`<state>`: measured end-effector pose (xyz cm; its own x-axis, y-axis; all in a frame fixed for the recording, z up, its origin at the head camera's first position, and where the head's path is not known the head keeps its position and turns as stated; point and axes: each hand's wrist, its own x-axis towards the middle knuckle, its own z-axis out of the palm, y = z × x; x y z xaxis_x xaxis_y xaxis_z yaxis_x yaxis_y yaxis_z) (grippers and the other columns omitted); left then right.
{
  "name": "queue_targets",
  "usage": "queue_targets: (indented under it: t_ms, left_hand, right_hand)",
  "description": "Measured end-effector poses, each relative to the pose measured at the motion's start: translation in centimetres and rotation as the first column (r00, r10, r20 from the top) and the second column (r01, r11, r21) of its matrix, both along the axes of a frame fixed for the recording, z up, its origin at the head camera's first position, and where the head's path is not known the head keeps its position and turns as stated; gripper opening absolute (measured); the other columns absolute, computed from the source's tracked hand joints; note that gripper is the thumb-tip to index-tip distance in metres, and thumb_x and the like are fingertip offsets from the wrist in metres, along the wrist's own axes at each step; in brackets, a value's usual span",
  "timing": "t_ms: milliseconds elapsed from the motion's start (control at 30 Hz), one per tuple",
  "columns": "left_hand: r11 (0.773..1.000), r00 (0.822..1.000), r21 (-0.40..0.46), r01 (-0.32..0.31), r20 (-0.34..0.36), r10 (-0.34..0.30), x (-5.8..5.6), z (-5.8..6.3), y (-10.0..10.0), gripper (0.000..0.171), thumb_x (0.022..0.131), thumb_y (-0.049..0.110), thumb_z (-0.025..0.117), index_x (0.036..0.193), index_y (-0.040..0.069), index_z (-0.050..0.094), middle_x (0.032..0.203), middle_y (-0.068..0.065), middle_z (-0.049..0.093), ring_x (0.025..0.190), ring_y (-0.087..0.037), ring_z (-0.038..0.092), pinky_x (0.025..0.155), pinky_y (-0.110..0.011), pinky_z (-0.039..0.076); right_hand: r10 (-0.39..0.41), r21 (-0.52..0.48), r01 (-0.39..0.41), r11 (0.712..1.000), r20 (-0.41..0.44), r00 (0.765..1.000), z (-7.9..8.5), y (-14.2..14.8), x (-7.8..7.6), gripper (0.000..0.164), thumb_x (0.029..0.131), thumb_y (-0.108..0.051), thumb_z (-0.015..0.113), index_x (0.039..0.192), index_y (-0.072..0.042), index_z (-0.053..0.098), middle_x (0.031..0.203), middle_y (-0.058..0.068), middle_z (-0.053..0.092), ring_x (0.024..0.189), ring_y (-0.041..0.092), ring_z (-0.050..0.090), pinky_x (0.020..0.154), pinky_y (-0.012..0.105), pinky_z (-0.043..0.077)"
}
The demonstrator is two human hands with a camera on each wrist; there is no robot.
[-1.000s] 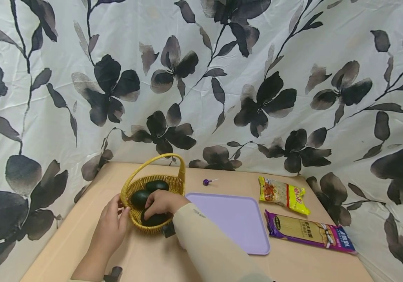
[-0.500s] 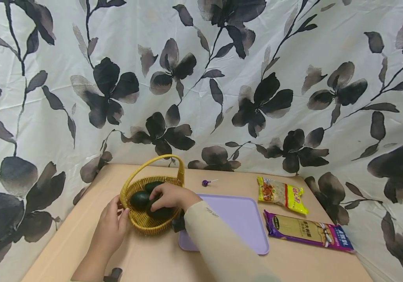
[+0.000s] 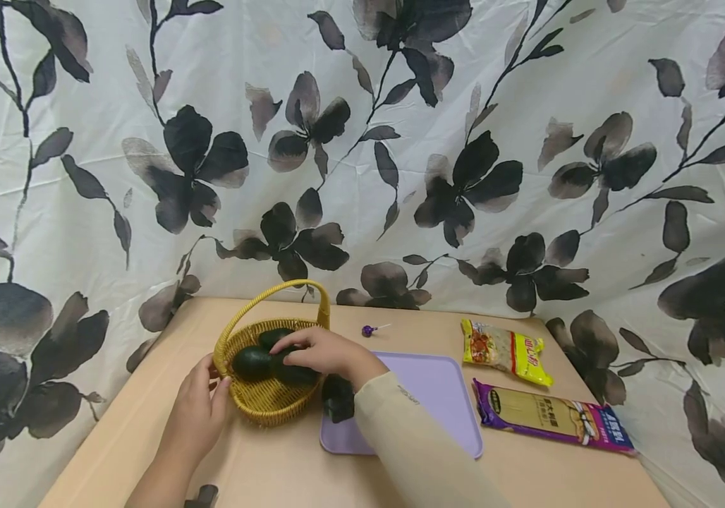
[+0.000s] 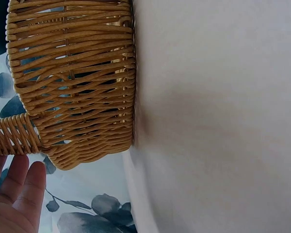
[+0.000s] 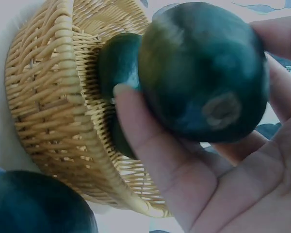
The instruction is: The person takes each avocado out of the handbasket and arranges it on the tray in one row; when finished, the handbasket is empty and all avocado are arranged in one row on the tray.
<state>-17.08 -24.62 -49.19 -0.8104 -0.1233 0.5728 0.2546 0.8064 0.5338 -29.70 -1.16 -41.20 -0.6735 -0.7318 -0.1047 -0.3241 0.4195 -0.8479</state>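
Note:
A yellow wicker basket (image 3: 267, 409) with an arched handle stands on the table. My right hand (image 3: 331, 356) holds a dark green avocado (image 5: 203, 73) by its sides, over the basket's right side in the head view. Two more avocados, one of them this glossy avocado (image 3: 251, 363), lie inside the basket. Another dark green rounded thing (image 5: 39, 206) shows at the lower left of the right wrist view, outside the basket. My left hand (image 3: 200, 406) is at the basket's left side, its straight fingers (image 4: 31, 189) touching the foot of the handle.
A lilac tray (image 3: 426, 395) lies right of the basket, partly under my right sleeve. Behind it is a purple lollipop (image 3: 369, 330). Further right lie a yellow food packet (image 3: 505, 351) and a purple pasta packet (image 3: 553, 416). A floral cloth (image 3: 362, 176) hangs behind the table.
My right hand has moved right and slightly up, drawing the avocado from the basket's front toward its right rim. The left hand has stayed at the basket.

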Motion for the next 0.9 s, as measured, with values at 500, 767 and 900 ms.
queue_targets:
  t_ms: [500,767,900]
  left_hand:
    - [1.000,1.000,0.002,0.002,0.008,-0.002,0.0,0.1,0.1,0.045,0.106,0.011,0.053,0.145,-0.006,0.040,0.126,-0.018,0.058,0.117,-0.033,0.058,0.095,-0.051,0.056]
    - [1.000,1.000,-0.005,-0.002,0.014,0.003,0.0,0.1,0.0,0.045,0.106,0.012,0.053,0.146,-0.006,0.039,0.127,-0.018,0.058,0.118,-0.034,0.058,0.094,-0.050,0.057]
    - [1.000,1.000,-0.002,-0.001,0.012,0.001,0.0,0.1,0.0,0.046,0.106,0.011,0.054,0.145,-0.007,0.039,0.126,-0.019,0.058,0.118,-0.034,0.058,0.094,-0.052,0.057]
  right_hand:
    - [-0.136,-0.091,0.134,0.987,-0.020,0.991,-0.3,4.1,0.1,0.044,0.082,-0.024,0.085,0.122,-0.030,0.070,0.128,-0.004,0.062,0.109,0.019,0.063,0.083,0.034,0.064]
    - [-0.180,-0.142,0.180,0.973,0.015,0.984,-1.0,6.0,0.4,0.038,0.083,-0.022,0.083,0.118,-0.031,0.069,0.125,-0.001,0.063,0.108,0.025,0.063,0.081,0.038,0.064]
    - [-0.210,-0.163,0.211,0.964,0.027,0.977,-1.6,6.9,0.5,0.041,0.083,-0.021,0.083,0.121,-0.025,0.069,0.125,0.002,0.065,0.108,0.027,0.063,0.081,0.040,0.064]
